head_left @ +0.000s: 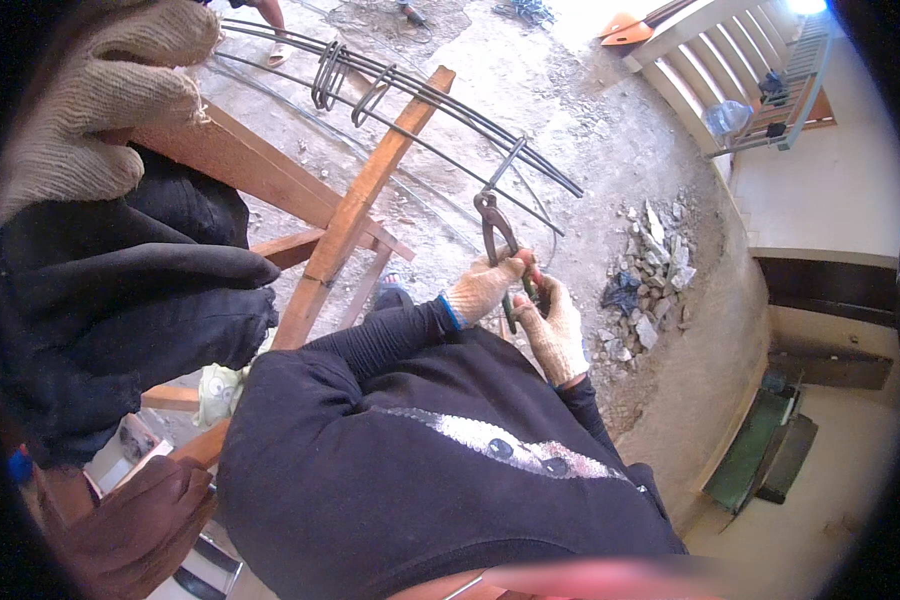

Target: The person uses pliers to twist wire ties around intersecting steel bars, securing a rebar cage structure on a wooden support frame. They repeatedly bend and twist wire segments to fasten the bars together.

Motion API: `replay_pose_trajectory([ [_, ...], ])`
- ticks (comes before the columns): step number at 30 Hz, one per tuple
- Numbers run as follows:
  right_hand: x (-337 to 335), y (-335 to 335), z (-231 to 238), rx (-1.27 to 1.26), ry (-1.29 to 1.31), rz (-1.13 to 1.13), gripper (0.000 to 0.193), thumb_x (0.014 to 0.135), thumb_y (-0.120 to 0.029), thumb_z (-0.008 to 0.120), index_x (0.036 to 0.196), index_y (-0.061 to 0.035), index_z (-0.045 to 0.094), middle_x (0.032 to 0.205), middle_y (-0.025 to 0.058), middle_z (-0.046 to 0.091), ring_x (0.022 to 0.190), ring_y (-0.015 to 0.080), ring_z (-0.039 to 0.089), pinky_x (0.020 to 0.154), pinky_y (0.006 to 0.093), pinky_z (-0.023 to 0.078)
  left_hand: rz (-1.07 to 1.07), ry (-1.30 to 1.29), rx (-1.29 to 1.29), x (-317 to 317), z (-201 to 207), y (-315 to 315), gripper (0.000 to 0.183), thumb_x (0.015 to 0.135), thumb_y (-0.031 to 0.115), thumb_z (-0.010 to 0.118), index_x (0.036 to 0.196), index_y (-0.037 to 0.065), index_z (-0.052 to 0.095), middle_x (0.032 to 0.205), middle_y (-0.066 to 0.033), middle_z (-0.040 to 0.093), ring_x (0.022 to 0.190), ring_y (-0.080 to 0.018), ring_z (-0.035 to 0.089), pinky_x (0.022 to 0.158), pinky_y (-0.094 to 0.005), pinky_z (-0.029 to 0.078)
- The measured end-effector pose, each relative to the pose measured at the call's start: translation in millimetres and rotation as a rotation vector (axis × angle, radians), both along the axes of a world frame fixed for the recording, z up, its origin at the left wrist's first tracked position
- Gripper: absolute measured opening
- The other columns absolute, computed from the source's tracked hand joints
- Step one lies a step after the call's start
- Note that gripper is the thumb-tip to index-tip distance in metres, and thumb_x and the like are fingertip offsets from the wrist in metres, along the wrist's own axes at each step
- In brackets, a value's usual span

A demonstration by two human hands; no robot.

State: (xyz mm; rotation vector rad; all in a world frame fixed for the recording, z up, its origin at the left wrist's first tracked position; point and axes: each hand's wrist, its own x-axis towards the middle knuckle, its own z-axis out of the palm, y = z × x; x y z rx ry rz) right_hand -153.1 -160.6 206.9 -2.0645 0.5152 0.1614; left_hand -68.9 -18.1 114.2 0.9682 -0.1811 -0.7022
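Note:
A pair of pincers (492,222) with green handles points away from me, its jaws beside a stirrup (506,165) on the steel bars. My left hand (482,288), in a cream knit glove with a blue cuff, is closed around the handles. Close by on its right, my right hand (554,328), also gloved, has its fingers bent against the handles. A thin wire (554,235) curves down from the bars toward my hands. The long steel bars (440,95) run across a wooden beam (380,185), with several more stirrups (332,75) bunched farther left.
A knit glove (100,110) and dark cloths (120,290) hang at the left, near wooden supports (260,165). Broken rubble (650,285) lies on the floor to the right. A railing (705,50) and a green bench-like object (755,445) stand along the right. Someone's foot (278,52) shows at the top.

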Motion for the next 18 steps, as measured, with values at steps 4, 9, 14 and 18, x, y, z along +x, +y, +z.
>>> replay_pose_trajectory([
  [4, 4.1, 4.0, -10.5, -0.086, -0.129, -0.121, 0.075, 0.087, -0.034, 0.091, 0.146, 0.0014, 0.06, 0.132, 0.0218, 0.074, 0.117, 0.0349, 0.074, 0.102, 0.0454, 0.057, 0.1, -0.042, -0.004, 13.0, 16.1, -7.7, 0.03, 0.114, 0.026, 0.066, 0.132, 0.002, 0.069, 0.113, -0.0028, 0.072, 0.11, -0.014, 0.066, 0.1, -0.0334, 0.054],
  [9, 21.9, -0.3, -15.5, 0.006, -0.271, -0.294, 0.065, 0.088, -0.021, 0.087, 0.143, 0.003, 0.062, 0.129, 0.0187, 0.074, 0.104, 0.0248, 0.077, 0.093, 0.0407, 0.061, 0.26, -0.258, -0.175, 37.4, 45.4, -3.3, 0.031, 0.114, 0.031, 0.067, 0.125, 0.002, 0.066, 0.11, -0.0043, 0.069, 0.109, -0.0145, 0.064, 0.1, -0.0346, 0.052],
  [14, 29.3, -15.9, -8.2, 0.52, -0.278, -0.22, 0.023, 0.107, -0.01, 0.07, 0.125, 0.0044, 0.071, 0.09, 0.0064, 0.074, 0.076, 0.0118, 0.073, 0.069, 0.0287, 0.061, 0.155, -0.442, -0.125, 73.6, 81.8, 1.7, 0.032, 0.114, 0.033, 0.066, 0.119, 0.002, 0.065, 0.103, -0.0058, 0.068, 0.103, -0.017, 0.065, 0.097, -0.0373, 0.053],
  [18, 31.5, -46.3, -1.1, 0.334, -0.34, -0.199, 0.014, 0.104, -0.004, 0.07, 0.114, 0.0007, 0.078, 0.086, 0.0071, 0.075, 0.076, 0.0126, 0.074, 0.074, 0.0312, 0.063, -0.1, -0.34, -0.352, 91.8, 96.9, -6.4, 0.035, 0.118, 0.041, 0.054, 0.106, 0.009, 0.061, 0.1, -0.0049, 0.065, 0.103, -0.0214, 0.064, 0.097, -0.0398, 0.052],
])
